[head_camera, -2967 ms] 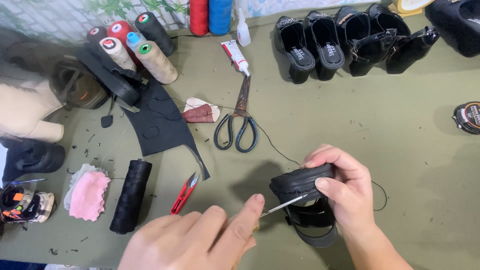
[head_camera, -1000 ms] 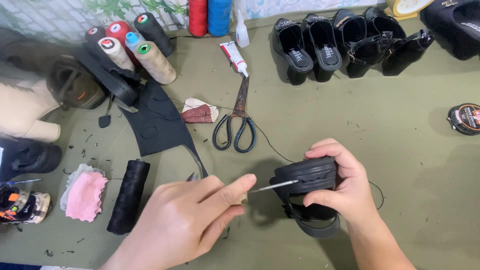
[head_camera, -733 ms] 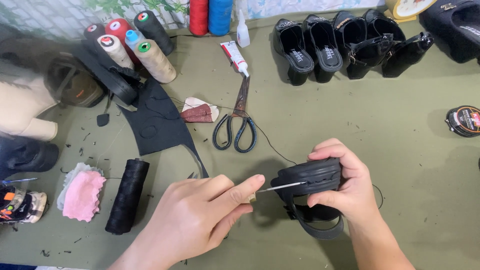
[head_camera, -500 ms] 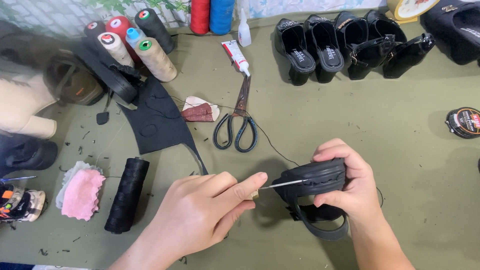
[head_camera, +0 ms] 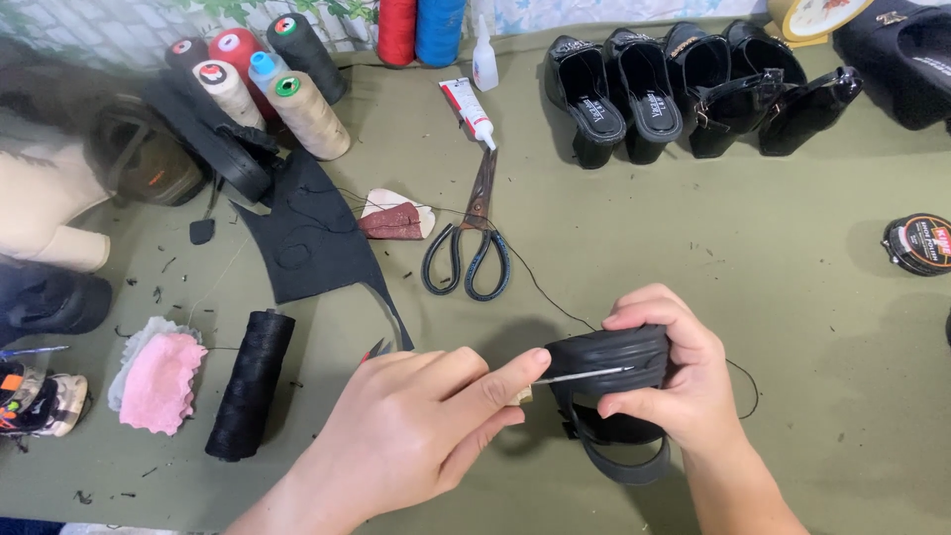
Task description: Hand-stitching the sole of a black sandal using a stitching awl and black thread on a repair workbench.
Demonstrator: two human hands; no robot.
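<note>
- Head view: the right hand (head_camera: 684, 381) is closed around a black shoe (head_camera: 609, 396), holding it a little above the desk (head_camera: 753, 258) at the near right, sole edge turned to the left.
- The left hand (head_camera: 416, 436) is closed in a pinch on a thin metal needle tool (head_camera: 580, 374); its tip lies against the side of the sole.
- A black thread (head_camera: 540, 292) runs from the shoe over the desk toward the scissors (head_camera: 471, 248), which lie closed near the middle, handles toward the near side.
- Just left of the scissors there is a small piece of dark red material (head_camera: 394, 218) and a flat cut piece of black leather (head_camera: 312, 233).
- A black thread spool (head_camera: 250, 384) lies on its side at the near left, beside a pink cloth pad (head_camera: 157, 381).
- At the far left stand several thread cones (head_camera: 272, 84) in cream, black and red; a red and a blue spool are at the far edge.
- A small glue tube (head_camera: 466, 109) lies far from the hands, above the scissors.
- A row of black heeled shoes (head_camera: 684, 94) stands at the far right.
- A round tin of polish (head_camera: 919, 245) is at the right edge.
</note>
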